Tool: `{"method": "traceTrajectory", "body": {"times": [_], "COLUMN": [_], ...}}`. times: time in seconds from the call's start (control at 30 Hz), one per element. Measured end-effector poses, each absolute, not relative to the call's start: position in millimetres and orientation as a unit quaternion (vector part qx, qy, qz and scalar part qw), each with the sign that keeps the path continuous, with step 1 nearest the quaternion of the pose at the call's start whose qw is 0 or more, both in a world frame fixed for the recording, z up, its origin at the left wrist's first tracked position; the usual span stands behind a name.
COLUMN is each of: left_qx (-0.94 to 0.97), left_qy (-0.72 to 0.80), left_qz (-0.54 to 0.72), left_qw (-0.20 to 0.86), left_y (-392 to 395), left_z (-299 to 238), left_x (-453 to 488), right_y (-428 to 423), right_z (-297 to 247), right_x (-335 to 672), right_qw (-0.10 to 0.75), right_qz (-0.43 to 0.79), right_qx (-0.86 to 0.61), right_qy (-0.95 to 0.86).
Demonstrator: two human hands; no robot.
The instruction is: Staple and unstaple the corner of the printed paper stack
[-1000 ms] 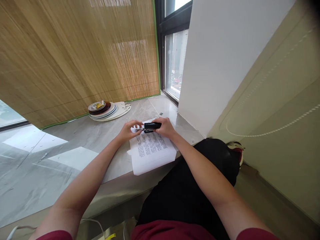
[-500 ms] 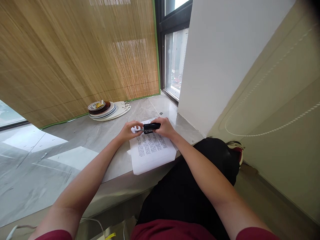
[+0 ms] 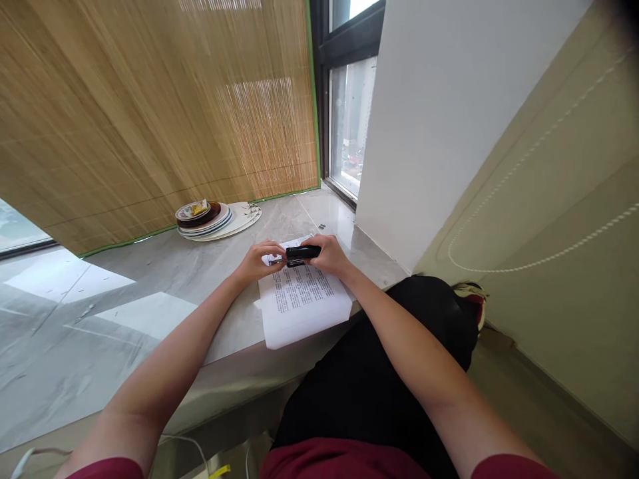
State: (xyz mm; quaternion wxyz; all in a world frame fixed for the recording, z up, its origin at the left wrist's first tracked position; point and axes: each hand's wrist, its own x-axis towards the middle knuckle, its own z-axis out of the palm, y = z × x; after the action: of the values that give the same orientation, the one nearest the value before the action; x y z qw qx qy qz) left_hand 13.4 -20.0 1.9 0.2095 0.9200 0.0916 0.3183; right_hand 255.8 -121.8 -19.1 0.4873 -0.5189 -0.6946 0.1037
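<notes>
A black stapler [image 3: 302,252] is held level above printed paper sheets [image 3: 304,309]. My right hand [image 3: 328,255] is closed around its right end. My left hand [image 3: 255,261] pinches the metal piece [image 3: 277,261] sticking out of the stapler's left end, thumb below and fingers above. The sheets lie on the grey marble ledge [image 3: 234,326], their near edge hanging over its front. Both hands cover part of the far end of the paper.
Stacked plates [image 3: 204,223] stand at the back by the bamboo blind [image 3: 200,120]. Small dark bits [image 3: 322,227], perhaps staples, lie beyond my right hand. A white wall [image 3: 439,100] closes off the right, with a bead chain [image 3: 499,270] hanging there.
The fingers of my left hand have shifted slightly on the metal piece. My right hand and the stapler stay almost where they were.
</notes>
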Motion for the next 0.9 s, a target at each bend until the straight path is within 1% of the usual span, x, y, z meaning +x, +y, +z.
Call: {"method": "traceTrajectory", "body": {"times": [0.37, 0.5, 0.77, 0.9], "left_qx": [0.929, 0.926, 0.916, 0.901], "left_qy": [0.081, 0.084, 0.099, 0.151], "left_qz": [0.314, 0.323, 0.321, 0.337], "left_qw": [0.181, 0.178, 0.220, 0.228], "left_y": [-17, -13, -8, -13], "left_z": [0, 0, 5, 7], "left_x": [13, 9, 3, 5], "right_y": [-121, -121, -114, -112], "right_z": [-20, -15, -9, -10], "right_x": [257, 261, 299, 299], "right_qw": [0.495, 0.512, 0.545, 0.545], "right_qz": [0.118, 0.135, 0.251, 0.291], "right_qx": [-0.527, -0.533, -0.535, -0.521], "right_qy": [-0.681, -0.660, -0.596, -0.588]}}
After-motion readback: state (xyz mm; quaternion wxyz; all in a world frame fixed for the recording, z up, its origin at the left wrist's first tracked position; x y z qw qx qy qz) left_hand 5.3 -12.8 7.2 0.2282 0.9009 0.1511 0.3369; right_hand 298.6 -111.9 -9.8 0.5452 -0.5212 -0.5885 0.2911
